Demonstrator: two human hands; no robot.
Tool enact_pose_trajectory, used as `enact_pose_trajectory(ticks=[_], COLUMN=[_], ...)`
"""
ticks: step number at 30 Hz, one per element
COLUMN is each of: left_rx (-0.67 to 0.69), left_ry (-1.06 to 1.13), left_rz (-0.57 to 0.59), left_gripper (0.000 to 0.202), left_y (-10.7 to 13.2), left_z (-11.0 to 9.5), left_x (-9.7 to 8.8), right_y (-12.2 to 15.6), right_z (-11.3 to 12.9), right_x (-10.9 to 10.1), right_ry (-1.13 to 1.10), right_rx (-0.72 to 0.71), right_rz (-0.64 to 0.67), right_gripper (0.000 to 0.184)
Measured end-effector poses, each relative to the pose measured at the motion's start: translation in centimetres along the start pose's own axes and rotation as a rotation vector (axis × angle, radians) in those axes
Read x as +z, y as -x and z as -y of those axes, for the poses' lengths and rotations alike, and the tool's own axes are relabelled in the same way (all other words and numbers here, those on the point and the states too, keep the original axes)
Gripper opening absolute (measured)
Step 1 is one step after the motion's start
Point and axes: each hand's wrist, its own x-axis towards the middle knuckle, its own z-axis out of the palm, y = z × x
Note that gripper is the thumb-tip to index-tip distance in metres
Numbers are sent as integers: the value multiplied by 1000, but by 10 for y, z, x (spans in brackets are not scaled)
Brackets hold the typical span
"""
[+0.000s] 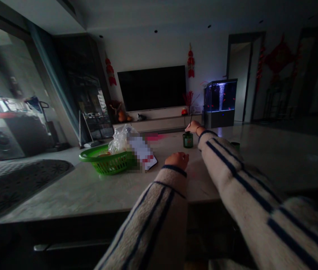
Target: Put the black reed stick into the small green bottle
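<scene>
My right hand [194, 128] is closed in a pinch on a thin dark stick [191, 119], just over the mouth of a small dark green bottle [188, 140]. The bottle stands upright on the pale table [114, 195]; whether the stick's lower end is inside it I cannot tell. Nearer to me, my left hand [177, 160] is curled closed low over the table, in front of the bottle and apart from it. Nothing shows in its fingers. Beyond my right sleeve, part of a dark green object [235, 144] is visible.
To the left sits a green plastic basket [110, 165] with a clear plastic bag [118, 138] in it. A blurred-out white packet [142, 150] leans beside it. Past the table are a television [152, 88], a lit fish tank [220, 96] and a low cabinet [159, 123].
</scene>
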Motion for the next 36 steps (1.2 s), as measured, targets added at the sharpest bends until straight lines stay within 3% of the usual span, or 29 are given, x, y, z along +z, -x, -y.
enact_pose_trajectory(ticks=[12, 19, 23, 26, 29, 32, 34, 36], left_rx=[32, 59, 72, 78, 93, 96, 87, 82], left_ry=[6, -13, -6, -10, -19, -28, -23, -20], left_rz=[19, 52, 80, 99, 119, 123, 120, 125], left_gripper=[39, 38, 37, 37, 36, 34, 35, 35], left_y=[-1, -5, -6, -7, -7, -7, -7, -8], left_z=[2, 4, 4, 3, 2, 1, 1, 2], left_x=[3, 6, 5, 5, 5, 6, 7, 7], right_y=[-5, -14, -11, -2, 14, 33, 43, 52], right_z=[2, 0, -8, -19, -30, -39, -42, -45], right_x=[-17, -62, -91, -104, -100, -81, -65, -52], right_ry=[-49, -293, -441, -541, -495, -325, -226, -222], right_rx=[-70, -103, -82, -35, 57, 155, 185, 253], right_rz=[-25, -178, -170, 8, 416, 769, 876, 883], right_gripper=[19, 25, 25, 19, 13, 13, 15, 14])
